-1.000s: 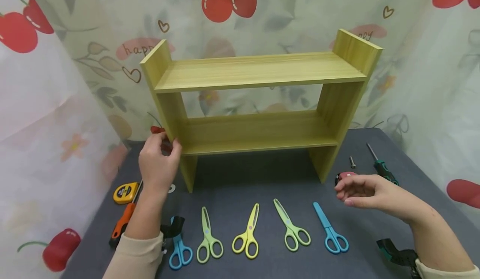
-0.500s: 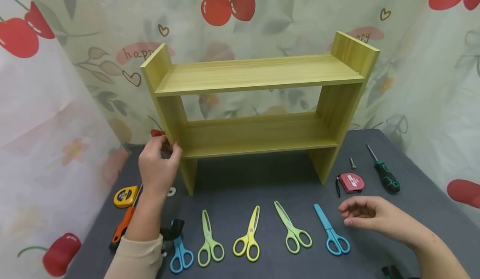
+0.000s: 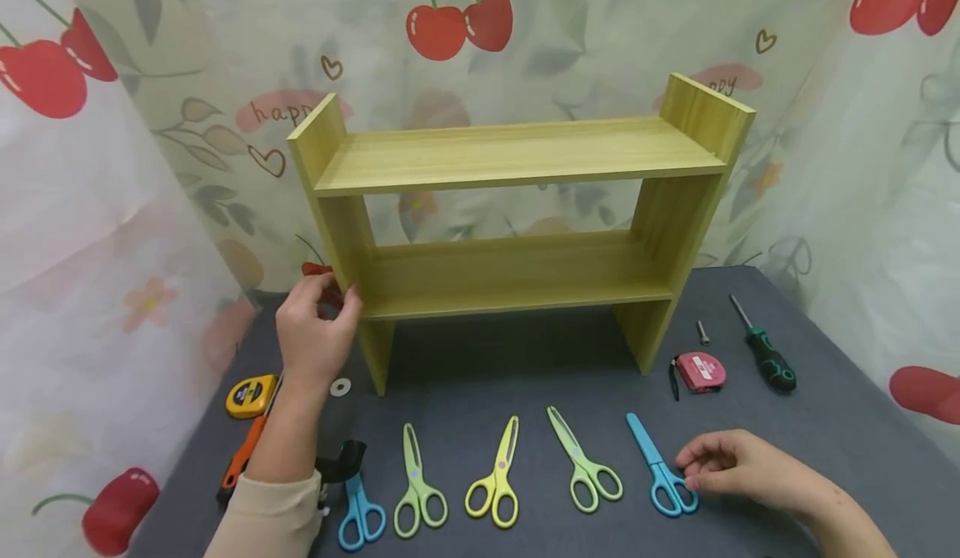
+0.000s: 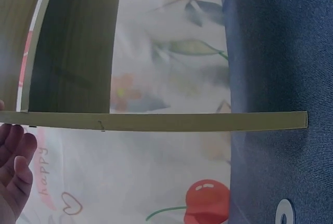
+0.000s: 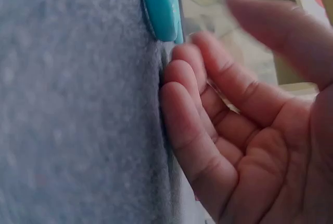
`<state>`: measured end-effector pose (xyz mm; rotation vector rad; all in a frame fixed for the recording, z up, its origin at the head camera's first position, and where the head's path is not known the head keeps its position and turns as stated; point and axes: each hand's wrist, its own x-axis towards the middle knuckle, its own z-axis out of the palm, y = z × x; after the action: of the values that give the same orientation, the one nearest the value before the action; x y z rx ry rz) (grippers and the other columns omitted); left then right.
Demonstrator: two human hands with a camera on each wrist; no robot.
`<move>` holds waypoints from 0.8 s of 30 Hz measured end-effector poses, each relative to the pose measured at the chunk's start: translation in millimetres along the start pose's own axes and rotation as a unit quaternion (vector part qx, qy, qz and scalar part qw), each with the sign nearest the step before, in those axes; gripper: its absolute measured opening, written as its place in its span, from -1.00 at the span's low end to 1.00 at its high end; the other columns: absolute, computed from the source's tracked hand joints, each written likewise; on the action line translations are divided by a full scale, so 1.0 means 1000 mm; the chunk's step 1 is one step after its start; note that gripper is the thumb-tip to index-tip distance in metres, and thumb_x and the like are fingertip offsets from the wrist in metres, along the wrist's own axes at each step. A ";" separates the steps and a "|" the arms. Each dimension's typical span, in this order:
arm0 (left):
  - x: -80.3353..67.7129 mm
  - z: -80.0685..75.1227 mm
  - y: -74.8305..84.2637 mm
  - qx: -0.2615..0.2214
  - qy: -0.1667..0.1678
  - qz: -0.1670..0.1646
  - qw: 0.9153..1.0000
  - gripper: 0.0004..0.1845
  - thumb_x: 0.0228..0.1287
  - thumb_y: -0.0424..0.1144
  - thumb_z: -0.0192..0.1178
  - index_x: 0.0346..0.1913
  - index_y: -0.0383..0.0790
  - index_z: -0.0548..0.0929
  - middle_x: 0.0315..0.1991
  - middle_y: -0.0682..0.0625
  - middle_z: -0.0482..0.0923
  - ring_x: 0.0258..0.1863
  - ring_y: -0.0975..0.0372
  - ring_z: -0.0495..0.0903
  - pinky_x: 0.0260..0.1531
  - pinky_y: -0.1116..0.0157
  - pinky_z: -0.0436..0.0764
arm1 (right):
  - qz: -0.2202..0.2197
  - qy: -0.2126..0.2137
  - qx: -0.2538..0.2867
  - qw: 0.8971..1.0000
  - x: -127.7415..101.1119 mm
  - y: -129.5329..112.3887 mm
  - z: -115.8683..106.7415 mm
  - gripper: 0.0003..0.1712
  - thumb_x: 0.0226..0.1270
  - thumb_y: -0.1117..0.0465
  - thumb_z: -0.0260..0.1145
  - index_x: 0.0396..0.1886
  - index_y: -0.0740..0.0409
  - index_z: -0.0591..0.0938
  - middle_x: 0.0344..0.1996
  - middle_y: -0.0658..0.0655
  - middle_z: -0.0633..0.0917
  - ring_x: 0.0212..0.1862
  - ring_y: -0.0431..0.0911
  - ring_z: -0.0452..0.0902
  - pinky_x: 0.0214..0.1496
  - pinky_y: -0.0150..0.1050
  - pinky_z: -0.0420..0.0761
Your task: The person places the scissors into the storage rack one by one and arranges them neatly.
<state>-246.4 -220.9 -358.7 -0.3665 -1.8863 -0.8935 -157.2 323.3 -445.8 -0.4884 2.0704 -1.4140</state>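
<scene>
Right hand has lowered, loosely curled, empty, beside the rightmost scissors; left hand pinches the wooden shelf.

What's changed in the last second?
The right hand moved back towards the person, ending beside the handles of the rightmost blue scissors and leaving the pink tape measure fully in view. It grips nothing. The left hand still holds the wooden shelf by its side; shelf and scissors stayed put.

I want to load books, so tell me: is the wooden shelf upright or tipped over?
Upright: the wooden shelf stands on the lower ends of its two side panels on the table.
</scene>
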 end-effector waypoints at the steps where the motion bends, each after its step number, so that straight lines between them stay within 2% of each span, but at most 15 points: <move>1: 0.000 0.000 0.000 -0.006 -0.001 -0.003 1.000 -0.88 0.24 -0.40 0.34 -0.23 -0.43 0.73 -0.40 -0.25 0.62 -0.46 0.02 0.58 -0.45 0.40 0.34 | 0.004 -0.004 0.004 1.000 0.000 0.003 0.000 -0.68 0.51 0.32 0.23 0.07 0.52 0.59 -0.17 0.18 0.72 -0.19 -0.19 0.65 -0.14 -0.35 0.64; 5: -0.001 0.000 0.000 -0.020 0.005 -0.012 1.000 -0.88 0.20 -0.41 0.37 -0.22 -0.39 0.75 -0.40 -0.21 0.64 -0.46 0.04 0.58 -0.46 0.42 0.33 | 0.031 0.009 -0.004 0.999 0.000 0.007 0.003 -0.72 0.51 0.29 0.25 0.03 0.45 0.64 -0.23 0.14 0.71 -0.26 -0.18 0.60 -0.22 -0.33 0.61; 12: -0.001 -0.001 0.001 -0.011 -0.002 -0.013 1.000 -0.88 0.23 -0.41 0.35 -0.21 -0.42 0.74 -0.39 -0.23 0.63 -0.45 0.04 0.58 -0.47 0.41 0.36 | 0.056 0.062 -0.089 0.992 0.004 0.002 0.012 -0.86 0.40 0.26 0.38 -0.18 0.26 0.75 -0.41 0.09 0.68 -0.42 -0.22 0.50 -0.39 -0.31 0.57; 16: 0.001 -0.001 0.002 -0.010 0.000 -0.015 1.000 -0.88 0.24 -0.40 0.34 -0.21 -0.41 0.74 -0.38 -0.23 0.63 -0.45 0.04 0.59 -0.47 0.39 0.37 | 0.057 0.079 -0.110 0.989 0.008 -0.001 0.015 -0.89 0.35 0.23 0.42 -0.29 0.20 0.76 -0.48 0.05 0.67 -0.48 -0.23 0.48 -0.45 -0.32 0.54; 24: 0.000 -0.001 0.003 -0.009 -0.001 -0.014 1.000 -0.89 0.23 -0.41 0.35 -0.22 -0.39 0.74 -0.38 -0.21 0.63 -0.44 0.05 0.60 -0.44 0.46 0.34 | 0.021 0.093 -0.120 0.988 0.006 0.007 0.019 -0.89 0.36 0.22 0.42 -0.29 0.18 0.73 -0.53 -0.01 0.64 -0.52 -0.27 0.48 -0.50 -0.36 0.50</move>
<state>-243.5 -219.7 -357.4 -0.3514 -1.8904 -0.9292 -149.1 308.7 -458.5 -0.4182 2.4032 -1.2315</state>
